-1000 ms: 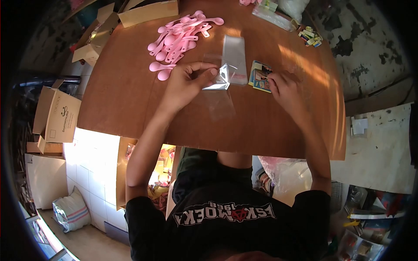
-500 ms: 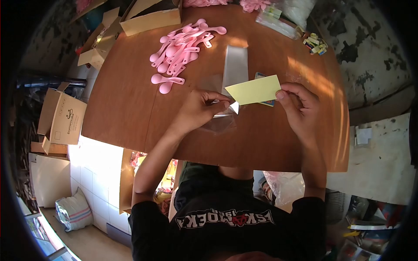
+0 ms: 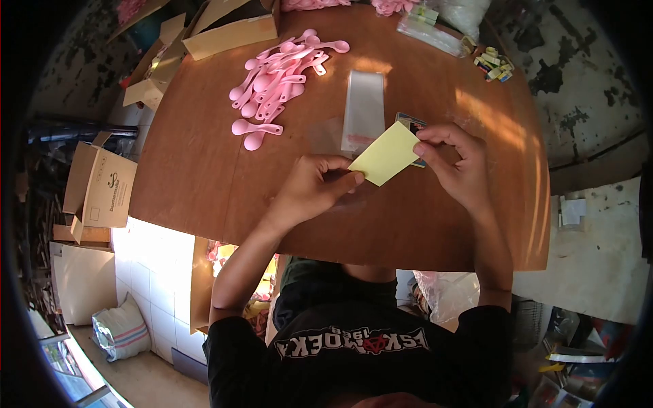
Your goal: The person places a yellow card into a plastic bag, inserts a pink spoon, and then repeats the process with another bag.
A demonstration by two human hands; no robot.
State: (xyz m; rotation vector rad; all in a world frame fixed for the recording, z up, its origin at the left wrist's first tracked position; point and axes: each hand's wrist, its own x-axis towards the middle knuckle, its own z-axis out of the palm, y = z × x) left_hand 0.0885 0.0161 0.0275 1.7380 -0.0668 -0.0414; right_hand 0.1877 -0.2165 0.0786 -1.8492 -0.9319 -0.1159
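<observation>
A plain pale-yellow card [image 3: 385,155] is stretched between my two hands, tilted up toward the right. My right hand [image 3: 457,160] pinches its right end between thumb and fingers. At its lower-left end, my left hand [image 3: 318,185] is closed, thumb and forefinger at the card's edge. Faint clear plastic [image 3: 352,199] shows just beneath the left fingers. Behind the card, a stack of clear plastic sleeves [image 3: 364,105] lies on the table. A dark printed card [image 3: 410,121] with a blue border lies partly hidden behind the yellow card and my right fingers.
Pink measuring spoons [image 3: 272,80] are heaped at the left of the brown table [image 3: 183,170]. An open cardboard box [image 3: 231,34] stands at the back left. Small yellow-and-dark pieces [image 3: 494,64] and a clear plastic packet [image 3: 432,35] lie at the back right.
The yellow card has turned steeper and shifted slightly lower, its left end now at my left fingers. My right hand has moved a little left. Less of the shiny plastic shows.
</observation>
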